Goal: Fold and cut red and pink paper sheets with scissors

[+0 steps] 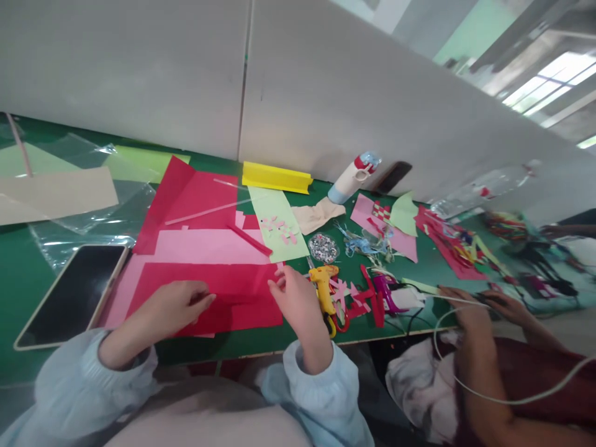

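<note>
A red paper sheet (233,279) lies before me over a pink sheet (205,245), with a dark fold or slit across it. My left hand (174,304) is over the sheet's left part, fingers curled and thumb close to the index finger. Whatever sits in that pinch, if anything, is lost against the red. At the sheet's right end, my right hand (298,295) has its fingers loosely bent and apart, with nothing visible in them. Just right of it lies a yellow glue gun (325,288). A narrow red strip (250,239) rests above the sheet.
A phone (72,295) lies at left. Behind are a yellow folded strip (277,178), a bottle (351,179) and a dish of small shiny pieces (323,248). Scissors (338,324) lie near the table edge. At right, another person's hands (470,304) work beside a white cord (437,335).
</note>
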A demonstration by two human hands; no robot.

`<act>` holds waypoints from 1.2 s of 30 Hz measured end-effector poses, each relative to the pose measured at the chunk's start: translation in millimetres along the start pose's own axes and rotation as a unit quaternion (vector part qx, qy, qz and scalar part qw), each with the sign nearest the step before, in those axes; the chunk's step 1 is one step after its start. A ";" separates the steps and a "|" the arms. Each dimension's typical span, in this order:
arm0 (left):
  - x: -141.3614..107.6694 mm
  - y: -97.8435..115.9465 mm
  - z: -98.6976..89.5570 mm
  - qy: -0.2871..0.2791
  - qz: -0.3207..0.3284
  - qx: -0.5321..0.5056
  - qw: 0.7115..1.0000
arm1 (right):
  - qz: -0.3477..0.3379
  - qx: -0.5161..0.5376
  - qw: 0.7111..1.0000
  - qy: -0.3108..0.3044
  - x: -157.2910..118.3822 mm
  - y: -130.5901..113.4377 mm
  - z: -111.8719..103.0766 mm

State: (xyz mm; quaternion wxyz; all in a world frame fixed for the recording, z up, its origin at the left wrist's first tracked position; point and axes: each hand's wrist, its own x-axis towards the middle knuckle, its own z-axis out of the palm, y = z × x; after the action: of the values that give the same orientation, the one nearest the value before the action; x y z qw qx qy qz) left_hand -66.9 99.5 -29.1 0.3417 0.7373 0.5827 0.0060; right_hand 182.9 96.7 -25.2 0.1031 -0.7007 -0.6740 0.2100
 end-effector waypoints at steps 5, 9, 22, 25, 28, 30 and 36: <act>22.6 -6.3 0.2 0.007 -0.023 0.026 0.999 | -0.097 -0.092 0.991 0.020 45.5 -26.1 5.5; 32.5 -12.1 0.2 0.006 -0.029 0.033 0.999 | -0.117 -0.142 0.982 0.042 74.8 -38.3 21.9; 33.7 -23.1 -0.7 0.051 -0.025 -0.024 0.998 | -0.144 -0.135 0.980 0.032 88.6 -40.3 47.7; 33.4 -25.1 0.4 0.051 -0.026 -0.018 0.998 | -0.156 -0.128 0.979 0.024 89.7 -38.9 49.0; 31.6 -25.7 0.0 0.042 -0.033 0.000 0.999 | -0.167 -0.135 0.977 0.018 89.6 -38.0 48.9; 29.1 -25.6 -1.6 0.042 -0.043 0.017 0.998 | -0.169 -0.139 0.976 0.017 88.6 -37.6 47.6; 19.4 -27.7 -8.9 0.083 -0.075 0.052 0.992 | -0.173 -0.056 0.983 0.033 76.1 -34.6 35.2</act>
State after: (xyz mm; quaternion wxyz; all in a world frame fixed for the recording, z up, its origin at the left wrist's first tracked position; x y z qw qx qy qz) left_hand -88.0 123.1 -44.0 0.2529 0.7055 0.6620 0.0108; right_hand 136.7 169.5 -53.5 0.1200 -0.5847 -0.7921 0.1278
